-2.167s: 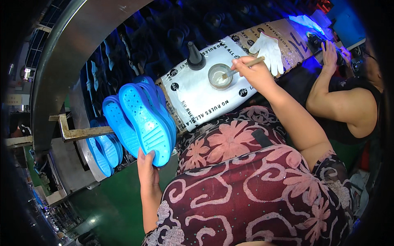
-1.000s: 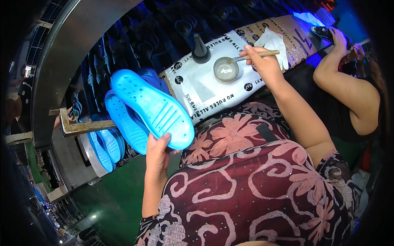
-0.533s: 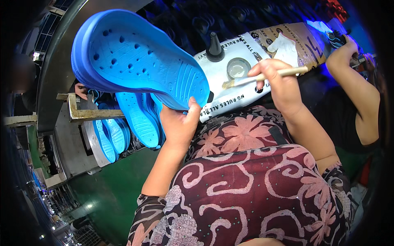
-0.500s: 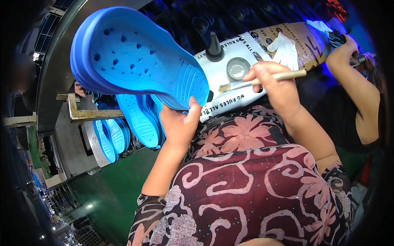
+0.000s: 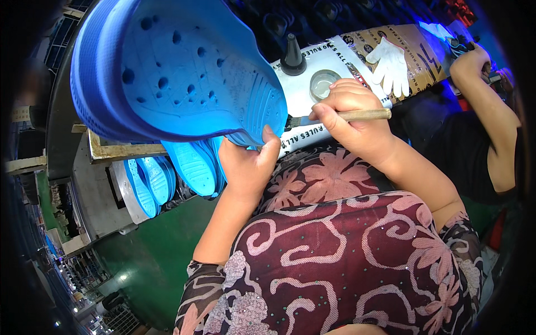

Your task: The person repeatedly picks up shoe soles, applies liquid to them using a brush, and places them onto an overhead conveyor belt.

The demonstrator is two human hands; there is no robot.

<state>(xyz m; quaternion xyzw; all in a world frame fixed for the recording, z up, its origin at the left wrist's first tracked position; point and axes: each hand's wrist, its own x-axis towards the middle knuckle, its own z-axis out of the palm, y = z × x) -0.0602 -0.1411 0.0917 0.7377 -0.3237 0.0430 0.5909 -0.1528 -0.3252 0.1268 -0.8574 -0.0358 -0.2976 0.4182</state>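
My left hand [image 5: 252,162] is closed on the heel end of a large blue foam clog [image 5: 184,72] with holes through its upper, thumb on the near edge. The clog's wide toe end is raised toward the upper left. In my right hand [image 5: 357,114] is a brush [image 5: 365,115] with a pale wooden handle, held between thumb and fingers. Its bristles are at the clog's heel edge, by a small black part there, and partly hidden. Just beyond my right hand a small round glass dish [image 5: 324,85] holds clear liquid. Behind it stands a black cone-tipped bottle [image 5: 293,56].
A white glove [image 5: 391,67] lies on the brown-taped part of the narrow work surface [image 5: 304,95]. More blue clogs [image 5: 192,167] rest at the left beside a metal frame [image 5: 117,152]. At the right, another person's arm [image 5: 486,106] reaches over the work surface.
My right hand has brought the brush left to the clog's heel edge. The clog has risen and come closer, with its toe end further up and left.
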